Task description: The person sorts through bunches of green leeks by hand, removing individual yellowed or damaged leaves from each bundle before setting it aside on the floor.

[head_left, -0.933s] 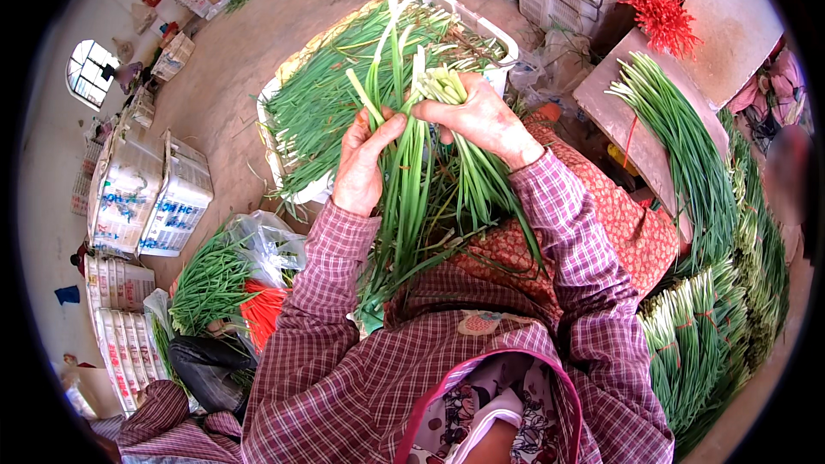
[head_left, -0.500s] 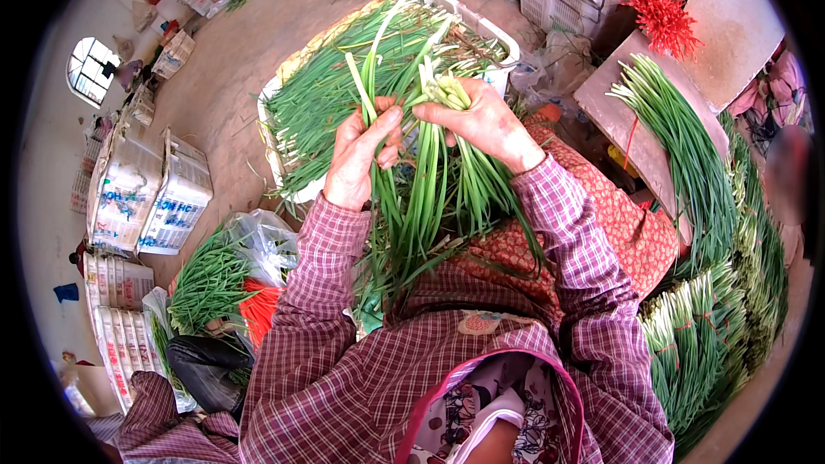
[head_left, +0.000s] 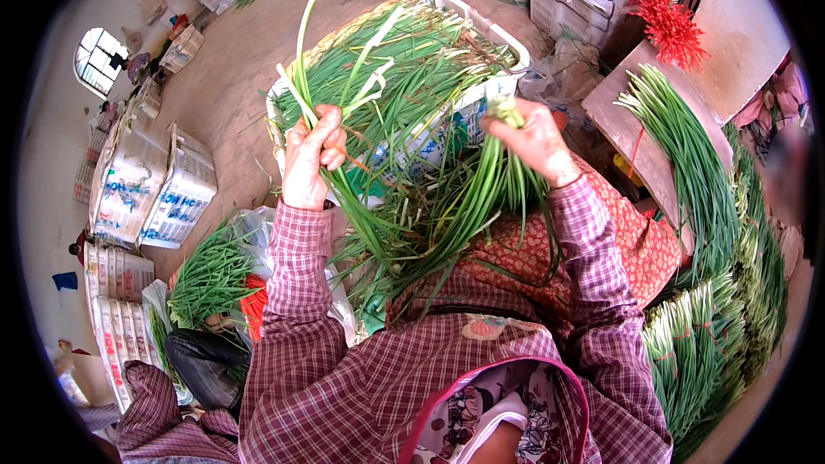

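Observation:
My left hand (head_left: 314, 155) is closed around a few loose garlic chives (head_left: 300, 77), their pale ends pointing up and their green leaves trailing down toward my lap. To its right, my right hand (head_left: 537, 142) grips a thicker bunch of garlic chives (head_left: 494, 180) just below the white stem ends; its leaves droop over my lap. Beyond both hands stands a white plastic crate (head_left: 514, 39), heaped with loose garlic chives (head_left: 378, 60). Scraps of leaf (head_left: 421, 215) lie in the gap between my hands and the crate.
At right, a board (head_left: 601, 99) bears a sorted bunch of chives (head_left: 679, 146) and a tuft of red ties (head_left: 672, 30). Tied bundles (head_left: 696, 335) are stacked below it. Stacked white crates (head_left: 576, 0) stand behind; white boxes (head_left: 129, 189) line the left. A dark-trousered leg (head_left: 202, 361) shows lower left.
My hands have drawn apart. The left moved left with a few chives, separated from the bunch in my right hand, which shifted slightly right and down.

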`<state>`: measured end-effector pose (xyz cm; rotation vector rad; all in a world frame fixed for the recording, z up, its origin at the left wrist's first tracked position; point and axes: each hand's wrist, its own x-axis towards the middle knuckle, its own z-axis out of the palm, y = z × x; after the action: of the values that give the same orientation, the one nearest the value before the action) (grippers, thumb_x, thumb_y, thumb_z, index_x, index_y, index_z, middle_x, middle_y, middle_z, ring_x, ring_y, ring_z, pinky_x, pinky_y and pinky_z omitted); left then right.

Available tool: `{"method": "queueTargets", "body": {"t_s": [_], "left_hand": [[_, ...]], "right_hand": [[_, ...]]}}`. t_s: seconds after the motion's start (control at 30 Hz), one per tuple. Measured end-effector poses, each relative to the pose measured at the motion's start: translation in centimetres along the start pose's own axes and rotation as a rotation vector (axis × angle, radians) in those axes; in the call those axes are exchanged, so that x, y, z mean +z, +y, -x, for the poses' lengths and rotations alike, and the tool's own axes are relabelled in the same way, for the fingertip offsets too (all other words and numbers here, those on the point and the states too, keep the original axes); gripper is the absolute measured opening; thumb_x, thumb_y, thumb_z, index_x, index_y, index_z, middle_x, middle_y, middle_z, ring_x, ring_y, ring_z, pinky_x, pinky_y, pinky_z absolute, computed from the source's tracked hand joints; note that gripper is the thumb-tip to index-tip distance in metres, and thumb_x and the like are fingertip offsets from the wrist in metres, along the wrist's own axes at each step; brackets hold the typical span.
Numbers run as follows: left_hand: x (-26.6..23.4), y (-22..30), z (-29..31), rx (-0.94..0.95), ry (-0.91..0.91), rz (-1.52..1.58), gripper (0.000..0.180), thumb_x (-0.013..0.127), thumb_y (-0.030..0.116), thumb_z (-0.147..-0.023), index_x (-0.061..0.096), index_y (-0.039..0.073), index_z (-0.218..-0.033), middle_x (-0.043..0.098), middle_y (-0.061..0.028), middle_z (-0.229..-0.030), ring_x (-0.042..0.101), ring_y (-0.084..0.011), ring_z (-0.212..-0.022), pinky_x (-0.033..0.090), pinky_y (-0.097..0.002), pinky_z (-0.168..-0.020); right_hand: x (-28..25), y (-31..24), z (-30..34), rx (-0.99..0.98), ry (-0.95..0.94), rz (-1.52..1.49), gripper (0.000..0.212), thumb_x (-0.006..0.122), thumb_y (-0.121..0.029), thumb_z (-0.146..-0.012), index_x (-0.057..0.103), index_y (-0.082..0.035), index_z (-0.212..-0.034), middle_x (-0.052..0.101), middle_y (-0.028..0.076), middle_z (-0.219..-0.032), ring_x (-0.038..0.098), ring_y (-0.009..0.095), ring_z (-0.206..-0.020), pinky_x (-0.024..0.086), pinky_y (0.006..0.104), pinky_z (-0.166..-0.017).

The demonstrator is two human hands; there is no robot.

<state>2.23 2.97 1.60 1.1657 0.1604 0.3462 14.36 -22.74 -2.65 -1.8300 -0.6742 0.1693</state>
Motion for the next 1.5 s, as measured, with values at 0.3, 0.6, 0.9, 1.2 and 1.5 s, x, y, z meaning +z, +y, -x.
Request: {"method": "queueTargets", "body": {"t_s": [0.3,0.6,0.9,1.2,1.5], "left_hand": [[3.2,-4.8,0.8,0.111,0.033,-0.326,0.015,0.059,0.016,-0.082,0.054,0.004,-0.09,0.048,0.0055,-0.062,0.032,-0.0002,-0.043,0.024,-0.0159,-0.037],[5.6,-6.3,1.6,0.105,-0.041,-0.559,0.02,0.061,0.015,-0.08,0.055,-0.001,-0.091,0.054,0.001,-0.076,0.046,-0.005,-0.067,0.039,-0.0199,-0.06],[5.3,-6.4,1.6,0.107,-0.089,-0.451,0.033,0.055,0.032,-0.084,0.054,0.0,-0.095,0.048,0.0044,-0.072,0.041,-0.0041,-0.062,0.034,-0.0187,-0.056],[-0.2,-9.4,0.2,0.281,-0.15,-0.948,0.033,0.054,0.028,-0.083,0.056,-0.003,-0.095,0.051,-0.0018,-0.069,0.045,-0.0088,-0.06,0.038,-0.024,-0.055],[-5.4,-8.4,2.5,-0.366,0.218,-0.255,0.036,0.048,0.037,-0.087,0.055,0.002,-0.09,0.035,0.0063,-0.054,0.03,-0.0019,-0.042,0.024,-0.0176,-0.034]], "right_hand": [[0.1,-7.3,0.0,-0.075,0.016,-0.553,0.022,0.062,-0.012,-0.077,0.059,0.0,-0.095,0.061,0.005,-0.083,0.058,0.012,-0.075,0.047,0.0235,-0.068],[2.6,-6.4,-2.9,-0.081,0.075,-0.559,0.022,0.067,-0.017,-0.074,0.061,-0.002,-0.088,0.06,0.0,-0.075,0.054,0.006,-0.065,0.042,0.0194,-0.059],[1.9,-6.0,-2.7,-0.029,0.11,-0.674,0.018,0.064,-0.016,-0.073,0.06,-0.002,-0.083,0.061,0.002,-0.073,0.056,0.008,-0.066,0.043,0.02,-0.061],[-2.5,-5.8,-2.8,-0.064,0.299,-0.655,0.025,0.064,-0.023,-0.075,0.06,-0.004,-0.09,0.06,0.002,-0.071,0.056,0.008,-0.061,0.047,0.0224,-0.056],[-5.8,-5.7,-2.3,-0.116,0.51,-0.676,0.026,0.064,-0.018,-0.075,0.061,0.0,-0.094,0.061,0.003,-0.073,0.056,0.007,-0.063,0.045,0.0197,-0.056]]}}
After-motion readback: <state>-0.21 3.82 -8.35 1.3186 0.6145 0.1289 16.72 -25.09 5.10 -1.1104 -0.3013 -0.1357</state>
